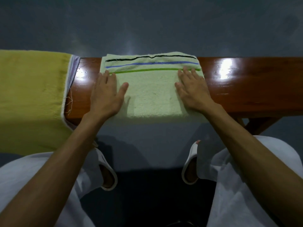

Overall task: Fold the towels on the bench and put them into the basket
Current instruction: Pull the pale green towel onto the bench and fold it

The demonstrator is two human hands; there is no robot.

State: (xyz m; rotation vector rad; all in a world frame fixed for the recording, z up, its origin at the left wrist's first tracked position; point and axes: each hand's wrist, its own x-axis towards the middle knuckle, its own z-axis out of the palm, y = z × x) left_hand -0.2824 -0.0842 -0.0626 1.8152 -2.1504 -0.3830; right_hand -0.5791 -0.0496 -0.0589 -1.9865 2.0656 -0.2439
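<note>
Striped towel [150,90], folded, centre of frame on the worktop [246,82], long axis left to right along its 3 stripes: left hand [106,94] pressing its left edge, right hand [191,90] its right edge, each grip flat, fingers straight, equally near.

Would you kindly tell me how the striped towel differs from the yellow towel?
The striped towel is pale green with three stripes; the yellow towel is plain. The striped towel lies compact on the bench; the yellow towel hangs far over its front edge. The left hand and right hand press the striped towel, not the yellow towel. Both are on the bench.
</note>
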